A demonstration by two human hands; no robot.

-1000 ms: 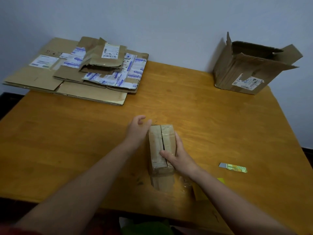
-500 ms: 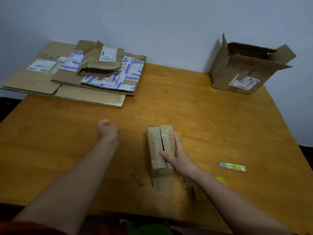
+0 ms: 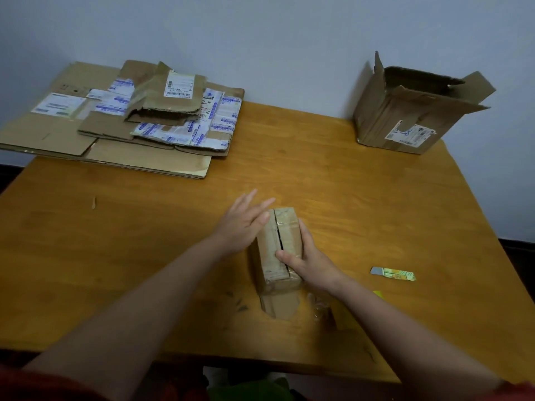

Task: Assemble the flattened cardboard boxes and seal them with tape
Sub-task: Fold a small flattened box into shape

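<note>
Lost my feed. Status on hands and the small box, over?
Left hand open, flat at left side of small box. Right hand grips its right side, thumb on top. Flaps closed, seam gap showing. Cutter lies clear.

Bare table (image 3: 333,180) separates the flattened cardboard stack (image 3: 121,123), open box (image 3: 414,111) and knife (image 3: 392,274).

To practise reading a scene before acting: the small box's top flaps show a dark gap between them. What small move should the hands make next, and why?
Probably press the left hand flat against the small box, pushing its left flap inward to close the gap. The right hand grips the other side with its thumb at the seam, so the box is braced.
</note>
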